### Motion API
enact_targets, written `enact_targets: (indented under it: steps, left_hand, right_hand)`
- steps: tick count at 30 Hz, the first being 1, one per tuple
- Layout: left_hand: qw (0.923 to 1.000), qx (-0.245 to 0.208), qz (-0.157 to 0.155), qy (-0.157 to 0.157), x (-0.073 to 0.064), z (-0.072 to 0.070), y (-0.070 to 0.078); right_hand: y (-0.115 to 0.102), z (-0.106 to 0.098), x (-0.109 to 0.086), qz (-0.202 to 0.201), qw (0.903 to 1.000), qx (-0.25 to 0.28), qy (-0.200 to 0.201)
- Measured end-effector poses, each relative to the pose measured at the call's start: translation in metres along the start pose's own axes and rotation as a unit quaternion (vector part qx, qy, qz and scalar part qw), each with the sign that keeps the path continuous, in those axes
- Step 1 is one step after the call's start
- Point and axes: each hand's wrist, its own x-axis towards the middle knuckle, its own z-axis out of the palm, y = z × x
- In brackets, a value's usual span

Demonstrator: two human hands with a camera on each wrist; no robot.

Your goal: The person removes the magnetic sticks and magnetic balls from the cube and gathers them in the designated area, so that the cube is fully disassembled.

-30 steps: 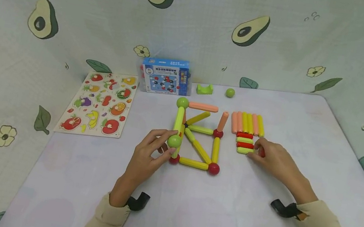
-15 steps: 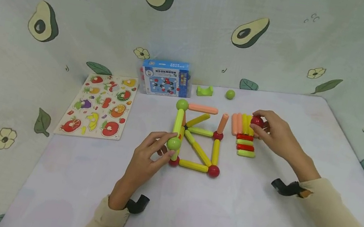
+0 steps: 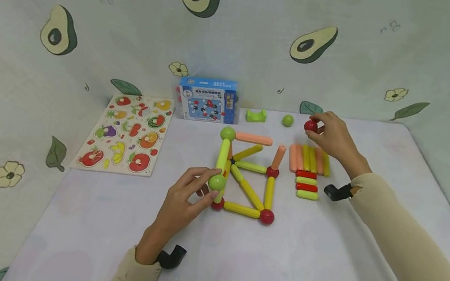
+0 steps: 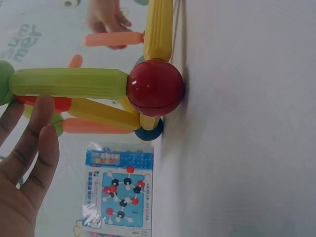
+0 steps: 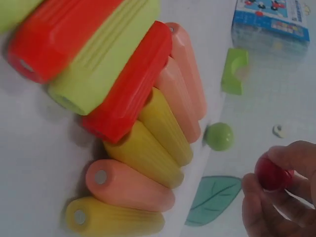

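My left hand (image 3: 182,199) pinches a light green ball (image 3: 217,182) at the top near-left corner of a magnetic stick-and-ball frame. Below that ball, a green stick (image 4: 69,82) meets a red ball (image 4: 155,88) on the table. Yellow sticks (image 3: 242,210), green sticks and red balls make up the base, with an orange stick (image 3: 278,158) standing at its far right corner. Toward the table's back edge, my right hand (image 3: 337,138) holds a loose red ball (image 3: 311,126) between thumb and fingers. It is just right of a loose green ball (image 3: 287,120).
Orange and yellow sticks (image 3: 309,159) lie in a row right of the frame, with red and green sticks (image 3: 306,187) in front. A green cradle-shaped piece (image 3: 256,115) and a blue boxed set (image 3: 207,99) stand at the back. A fruit puzzle board (image 3: 122,132) lies left.
From beside the short red and green sticks, my right hand has carried the red ball back past the stick row to the far edge. My left hand stays on the green ball.
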Motion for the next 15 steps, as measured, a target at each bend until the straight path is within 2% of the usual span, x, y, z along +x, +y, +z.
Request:
enact_targets:
  steps: [7,15]
  left_hand:
    - [1.0000,0.003,-0.003,-0.002,-0.004,0.001,-0.001]
    - [1.0000,0.002,-0.003,-0.003,-0.001,0.001,-0.001]
  right_hand:
    - [0.010,0.013,0.027,0.019,0.9997,0.004,-0.011]
    - [0.019,0.021,0.054,0.059,0.9977,-0.002,-0.032]
